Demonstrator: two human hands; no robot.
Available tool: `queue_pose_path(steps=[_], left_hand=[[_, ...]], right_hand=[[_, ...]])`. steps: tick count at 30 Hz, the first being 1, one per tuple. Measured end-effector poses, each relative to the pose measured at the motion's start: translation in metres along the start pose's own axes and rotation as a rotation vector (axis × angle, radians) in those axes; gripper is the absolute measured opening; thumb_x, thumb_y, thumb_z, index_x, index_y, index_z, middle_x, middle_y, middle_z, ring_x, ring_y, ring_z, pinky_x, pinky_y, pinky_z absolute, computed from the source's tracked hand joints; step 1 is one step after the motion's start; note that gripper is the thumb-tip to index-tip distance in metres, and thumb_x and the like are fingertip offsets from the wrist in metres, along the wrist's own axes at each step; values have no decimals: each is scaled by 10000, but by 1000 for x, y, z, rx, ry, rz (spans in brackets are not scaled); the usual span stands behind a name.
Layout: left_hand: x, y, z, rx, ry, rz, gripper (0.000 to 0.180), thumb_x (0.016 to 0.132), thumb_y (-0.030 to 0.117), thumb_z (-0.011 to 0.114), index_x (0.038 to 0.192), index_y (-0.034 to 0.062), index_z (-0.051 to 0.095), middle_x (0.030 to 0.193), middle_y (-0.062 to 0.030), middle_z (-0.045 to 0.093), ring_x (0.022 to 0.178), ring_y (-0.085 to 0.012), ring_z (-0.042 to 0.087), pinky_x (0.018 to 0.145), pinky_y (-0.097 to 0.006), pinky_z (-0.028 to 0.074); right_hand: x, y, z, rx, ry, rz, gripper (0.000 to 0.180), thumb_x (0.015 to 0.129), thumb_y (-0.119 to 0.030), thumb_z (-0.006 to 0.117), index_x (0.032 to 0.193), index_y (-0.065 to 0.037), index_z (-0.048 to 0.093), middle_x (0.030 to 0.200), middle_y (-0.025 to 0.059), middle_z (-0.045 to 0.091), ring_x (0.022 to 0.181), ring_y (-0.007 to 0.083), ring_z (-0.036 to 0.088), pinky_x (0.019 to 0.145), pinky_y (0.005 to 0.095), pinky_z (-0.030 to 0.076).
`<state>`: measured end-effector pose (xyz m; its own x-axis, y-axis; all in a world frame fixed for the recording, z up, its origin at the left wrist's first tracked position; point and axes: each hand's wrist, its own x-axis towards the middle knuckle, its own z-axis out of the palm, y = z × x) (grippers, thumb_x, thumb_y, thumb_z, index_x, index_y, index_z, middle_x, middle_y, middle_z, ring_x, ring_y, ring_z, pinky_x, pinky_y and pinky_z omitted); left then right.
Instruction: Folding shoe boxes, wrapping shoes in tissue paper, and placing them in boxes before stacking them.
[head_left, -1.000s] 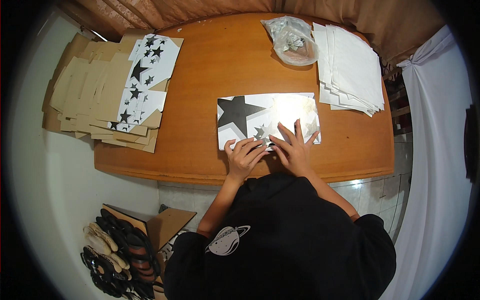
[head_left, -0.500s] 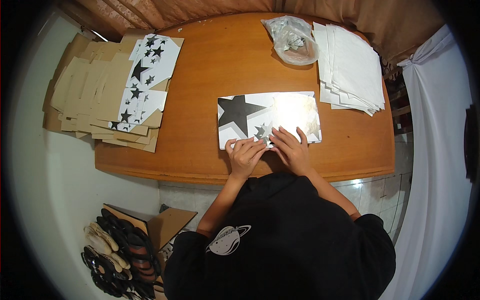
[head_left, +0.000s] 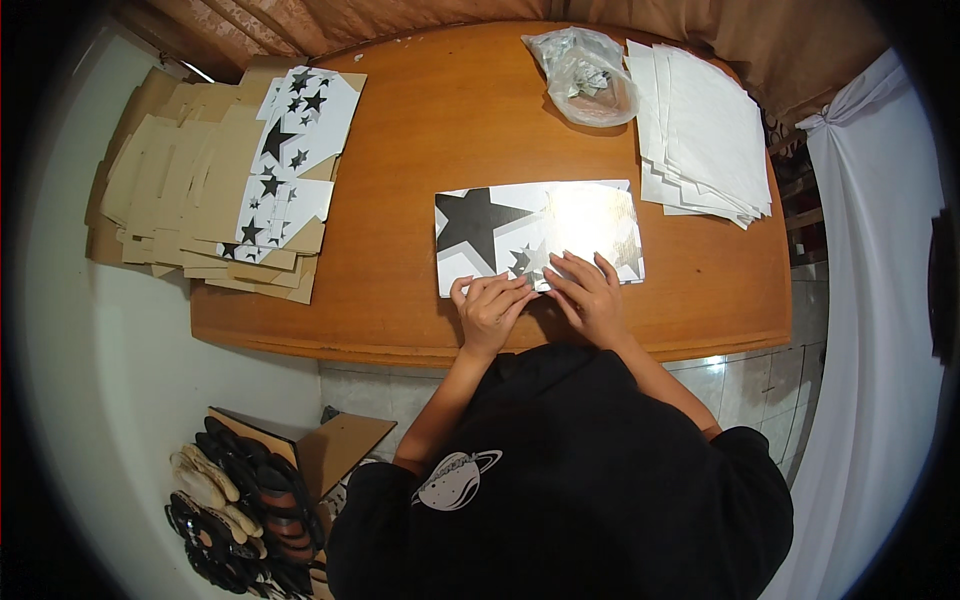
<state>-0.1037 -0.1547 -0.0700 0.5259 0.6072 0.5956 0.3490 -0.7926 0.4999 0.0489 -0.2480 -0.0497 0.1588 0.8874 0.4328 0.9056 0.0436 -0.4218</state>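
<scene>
Centre frame: left hand (head_left: 490, 308) and right hand (head_left: 590, 295), fingers extended flat, press the star-printed sheet's (head_left: 500, 225) lower edge, gripping nothing.

Broad bare stretch of orange-brown wooden counter (head_left: 420, 150) across the middle, open from the near edge to the far curtain. At the left end, blocked by a spread stack of flat brown cardboard blanks (head_left: 180, 190) topped with white star-printed sheets (head_left: 300, 130), overhanging the counter's edge. At the far right, a crumpled clear plastic bag (head_left: 585, 75) just beside a fanned pile of white paper sheets (head_left: 705, 130); only a narrow gap between them. Centre near edge taken by a flat glossy white sheet with black stars (head_left: 530, 235), with left hand (head_left: 490, 305) and right hand (head_left: 590, 295) side by side on its near edge, fingers nearly touching. Clear lanes left of the sheet, behind it, and along the right near corner.
</scene>
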Motion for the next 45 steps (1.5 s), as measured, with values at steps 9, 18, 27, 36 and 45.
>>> queue_pose_path(steps=[9, 18, 27, 36, 45], left_hand=[[1, 6, 2, 40, 7, -26, 125, 660, 204, 743, 761, 165, 681, 800, 71, 641, 807, -110, 591, 825, -336, 281], [46, -23, -19, 107, -380, 39, 357, 862, 331, 509, 1176, 169, 562, 1294, -55, 468, 1192, -238, 436, 1009, -494, 258], [91, -53, 21, 325, -344, 3, 413, 949, 343, 260, 1328, 243, 391, 1399, -38, 335, 1295, -287, 280, 1039, -570, 103], [95, -49, 18, 313, -408, -61, 503, 906, 465, 342, 1350, 229, 356, 1424, -77, 284, 1315, -312, 231, 1053, -543, 71], [111, -9, 21, 232, -739, 250, 1078, 410, 795, 607, 1346, 334, 341, 1443, -203, 143, 1305, -437, 154, 984, -661, 58]], right_hand=[[-5, 11, 18, -122, 134, -88, 267, 748, -170, 659, 1014, -156, 631, 1099, -28, 599, 1051, 118, 537, 905, 341, 312], [-3, 1, -7, -54, 12, -77, 339, 784, -228, 619, 1105, -123, 589, 1171, 21, 565, 1100, 144, 507, 926, 351, 310], [43, 4, 6, 9, -468, -173, 416, 923, -266, 338, 1314, -137, 396, 1398, 29, 334, 1304, 194, 278, 1075, 464, 150], [92, 113, -23, -332, -279, 348, 449, 932, -364, 310, 1338, -181, 369, 1420, 65, 289, 1328, 307, 197, 1051, 569, 36], [-36, 91, -49, 241, 23, 449, 455, 936, -296, 373, 1331, -70, 357, 1389, 143, 329, 1317, 345, 218, 1058, 514, 50]])
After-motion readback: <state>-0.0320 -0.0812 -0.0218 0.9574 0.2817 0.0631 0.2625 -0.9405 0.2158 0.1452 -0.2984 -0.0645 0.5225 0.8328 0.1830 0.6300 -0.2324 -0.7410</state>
